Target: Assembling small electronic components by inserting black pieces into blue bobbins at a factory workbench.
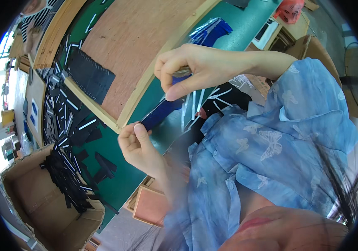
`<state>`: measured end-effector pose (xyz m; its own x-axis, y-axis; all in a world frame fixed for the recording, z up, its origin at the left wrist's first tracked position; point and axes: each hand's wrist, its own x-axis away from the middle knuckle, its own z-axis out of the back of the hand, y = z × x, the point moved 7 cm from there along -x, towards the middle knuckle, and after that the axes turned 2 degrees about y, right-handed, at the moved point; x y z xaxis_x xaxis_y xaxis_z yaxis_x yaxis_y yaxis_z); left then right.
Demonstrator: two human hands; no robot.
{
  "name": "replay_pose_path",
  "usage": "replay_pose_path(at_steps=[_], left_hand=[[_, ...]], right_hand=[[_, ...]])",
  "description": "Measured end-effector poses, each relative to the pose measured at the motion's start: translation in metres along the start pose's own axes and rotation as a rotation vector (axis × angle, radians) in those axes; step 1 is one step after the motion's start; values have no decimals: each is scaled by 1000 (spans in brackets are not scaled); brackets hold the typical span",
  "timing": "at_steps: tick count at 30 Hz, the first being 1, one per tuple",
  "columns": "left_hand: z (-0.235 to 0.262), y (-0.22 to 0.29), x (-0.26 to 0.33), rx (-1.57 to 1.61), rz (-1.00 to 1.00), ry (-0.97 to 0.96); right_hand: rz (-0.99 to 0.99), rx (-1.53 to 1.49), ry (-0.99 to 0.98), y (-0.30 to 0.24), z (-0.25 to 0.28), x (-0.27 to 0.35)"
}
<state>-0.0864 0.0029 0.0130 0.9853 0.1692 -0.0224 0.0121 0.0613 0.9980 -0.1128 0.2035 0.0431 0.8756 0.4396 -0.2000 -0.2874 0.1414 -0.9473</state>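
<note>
A dark blue, glossy flat strip (161, 113) stretches between my two hands, above the green tabletop. My left hand (139, 146) pinches its lower left end between thumb and fingers. At the upper right end, my right hand (191, 69) grips it with a bent thumb and curled fingers. Something brownish shows inside the curl of the right fingers, too small to make out. Several narrow white strips (193, 104) lie just beyond the blue piece, near my blue shirt. A shiny blue bundle (210, 32) rests on the table past my right hand.
A wood-edged board (133, 37) lies across the green table (122, 167), with a black sheet (89, 75) on it. Black and white strips (61, 113) pile up at left, spilling into a cardboard box (28, 184). A red bag (290, 10) sits far right; another person (36, 21) is far left.
</note>
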Motion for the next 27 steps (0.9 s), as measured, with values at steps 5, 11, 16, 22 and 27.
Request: replay_pose_path(at_steps=[5,11,16,22,27], left_hand=[[-11,-25,-11,707,436,-358],[-29,-24,-5,1037,589,-631],[-13,-33,2,518,359,-390],[34,-31,1,290,185,-44],[48,-25,6,133,138,46]], right_hand=[[137,-3,46,-4,-9,-17],[56,46,-8,-20,-34,-76],[80,900,-76,60,-33,-152],[176,870,-20,74,-47,-172],[172,882,-19,79,-53,-177]])
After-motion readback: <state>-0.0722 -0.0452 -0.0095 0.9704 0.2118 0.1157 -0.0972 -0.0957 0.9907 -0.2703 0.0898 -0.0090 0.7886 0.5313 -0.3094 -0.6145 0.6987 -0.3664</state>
